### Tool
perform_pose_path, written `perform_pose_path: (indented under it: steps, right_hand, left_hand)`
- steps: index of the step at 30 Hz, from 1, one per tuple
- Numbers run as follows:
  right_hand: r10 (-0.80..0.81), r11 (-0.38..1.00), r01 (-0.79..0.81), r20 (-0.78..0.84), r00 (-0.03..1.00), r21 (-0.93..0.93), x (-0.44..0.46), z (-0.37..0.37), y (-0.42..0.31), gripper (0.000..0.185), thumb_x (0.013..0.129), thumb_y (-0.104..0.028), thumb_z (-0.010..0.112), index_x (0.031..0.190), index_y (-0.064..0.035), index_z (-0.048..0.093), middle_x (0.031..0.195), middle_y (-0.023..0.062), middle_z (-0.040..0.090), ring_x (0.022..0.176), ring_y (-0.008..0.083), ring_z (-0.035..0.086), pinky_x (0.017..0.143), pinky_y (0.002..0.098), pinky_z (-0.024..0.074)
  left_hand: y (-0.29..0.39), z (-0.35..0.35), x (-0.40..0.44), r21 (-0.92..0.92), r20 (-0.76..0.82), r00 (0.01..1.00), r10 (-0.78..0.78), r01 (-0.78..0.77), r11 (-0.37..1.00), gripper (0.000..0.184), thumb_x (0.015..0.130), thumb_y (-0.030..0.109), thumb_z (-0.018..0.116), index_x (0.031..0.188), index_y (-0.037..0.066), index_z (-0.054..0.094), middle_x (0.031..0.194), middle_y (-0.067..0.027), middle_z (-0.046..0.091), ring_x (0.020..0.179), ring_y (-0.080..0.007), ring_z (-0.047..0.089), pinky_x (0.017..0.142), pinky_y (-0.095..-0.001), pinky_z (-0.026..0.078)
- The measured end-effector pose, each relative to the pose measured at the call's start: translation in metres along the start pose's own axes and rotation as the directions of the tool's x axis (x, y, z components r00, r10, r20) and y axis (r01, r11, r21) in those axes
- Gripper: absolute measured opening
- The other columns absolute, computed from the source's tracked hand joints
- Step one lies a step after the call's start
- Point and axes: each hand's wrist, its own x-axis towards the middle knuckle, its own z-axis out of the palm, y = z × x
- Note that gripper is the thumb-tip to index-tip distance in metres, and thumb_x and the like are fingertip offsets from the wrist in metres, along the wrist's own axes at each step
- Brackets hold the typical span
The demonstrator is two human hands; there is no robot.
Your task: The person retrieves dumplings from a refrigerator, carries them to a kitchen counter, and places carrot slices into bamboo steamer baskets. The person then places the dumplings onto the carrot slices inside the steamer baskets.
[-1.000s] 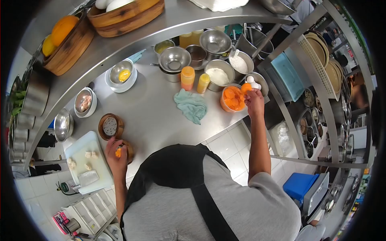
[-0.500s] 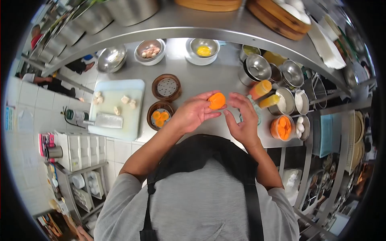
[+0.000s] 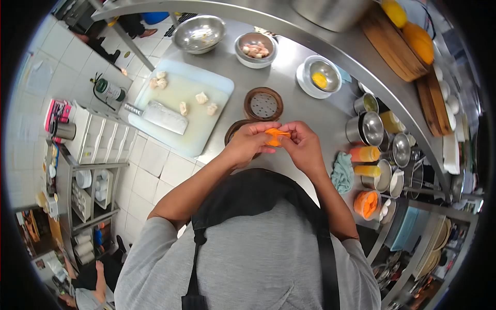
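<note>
A thin orange disc (image 3: 277, 137), soft like dough, is pinched and creased between my two hands at the middle of the counter. My left hand (image 3: 243, 145) grips its left side with the fingers underneath. On the other side, the thumb and fingertips of my right hand (image 3: 304, 150) press its edge. Just behind my left hand is a small round steamer basket (image 3: 231, 132), mostly covered by the hand, so its contents are hidden. Beyond it, touching or nearly so, sits a second steamer basket (image 3: 247, 106) with a perforated metal base and nothing on it.
Left lies a cutting board (image 3: 199, 142) with a cleaver (image 3: 165, 118) and several pale lumps (image 3: 201, 97). Bowls of meat (image 3: 257, 50) and yellow filling (image 3: 319, 79) stand behind. At right are a cloth (image 3: 342, 173), squeeze bottles (image 3: 365, 154) and a tub of orange discs (image 3: 368, 204). A shelf (image 3: 289, 28) overhangs.
My right hand has come in and taken hold of the orange disc, which lay flat on my left fingers and is now creased. The view has turned, shifting the counter rightward.
</note>
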Motion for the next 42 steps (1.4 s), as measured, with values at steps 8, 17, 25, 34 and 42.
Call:
perform_pose_path:
  steps: [8, 17, 25, 34, 42]
  right_hand:
    - [0.126, 0.985, -0.13, 0.048, 0.991, 0.109, 0.048, 0.057, -0.004, 0.015, 0.096, -0.007, 0.07, 0.107, 0.0012, 0.064, 0.095, 0.0064, 0.071, 0.077, 0.0084, 0.065, 0.068, 0.0241, 0.0532]
    - [0.142, 0.99, -0.142, -0.16, 0.977, 0.012, 0.091, 0.061, 0.02, 0.012, 0.097, -0.008, 0.068, 0.105, 0.0009, 0.064, 0.093, 0.0047, 0.07, 0.079, 0.0091, 0.064, 0.072, 0.0263, 0.054]
    - [-0.21, 0.648, 0.029, -0.142, 0.967, -0.761, 0.171, 0.043, 0.109, 0.019, 0.093, -0.014, 0.07, 0.111, -0.0073, 0.075, 0.098, 0.017, 0.076, 0.087, 0.0298, 0.074, 0.078, 0.0378, 0.0563]
    - [0.096, 0.706, -0.198, -0.184, 0.978, -0.68, 0.163, 0.031, 0.066, 0.027, 0.089, -0.018, 0.073, 0.112, -0.0096, 0.063, 0.091, 0.0157, 0.074, 0.09, 0.0369, 0.072, 0.08, 0.0473, 0.0555]
    - [0.149, 0.673, -0.278, -0.243, 0.958, -0.685, 0.15, 0.034, 0.076, 0.029, 0.083, -0.02, 0.08, 0.102, -0.008, 0.063, 0.099, 0.0158, 0.071, 0.095, 0.0375, 0.07, 0.079, 0.0459, 0.0554]
  left_hand:
    - [0.023, -0.067, -0.013, 0.096, -0.113, 0.991, 0.068, -0.057, 0.994, 0.035, 0.101, 0.012, 0.066, 0.134, 0.0, 0.063, 0.117, -0.0092, 0.075, 0.093, -0.0144, 0.076, 0.07, -0.0228, 0.055]
    - [0.018, -0.113, 0.004, 0.087, -0.231, 0.97, 0.079, -0.06, 0.994, 0.028, 0.098, 0.018, 0.072, 0.122, 0.002, 0.068, 0.099, -0.0049, 0.074, 0.075, -0.0083, 0.069, 0.061, -0.0216, 0.049]
    - [0.013, -0.125, 0.026, 0.306, -0.157, 0.977, 0.147, -0.093, 0.948, 0.022, 0.095, 0.016, 0.071, 0.11, 0.001, 0.072, 0.091, -0.0033, 0.073, 0.071, -0.0076, 0.065, 0.062, -0.0235, 0.05]
    - [0.015, -0.122, 0.119, 0.949, 0.048, 0.892, 0.45, -0.181, 0.258, 0.026, 0.086, 0.019, 0.075, 0.11, 0.01, 0.075, 0.099, -0.0133, 0.074, 0.087, -0.0321, 0.072, 0.081, -0.0432, 0.058]
    - [0.028, -0.11, 0.15, 0.978, 0.197, 0.895, 0.401, -0.21, -0.012, 0.024, 0.086, 0.019, 0.07, 0.109, 0.015, 0.077, 0.105, -0.0166, 0.071, 0.099, -0.0351, 0.071, 0.086, -0.0481, 0.058]
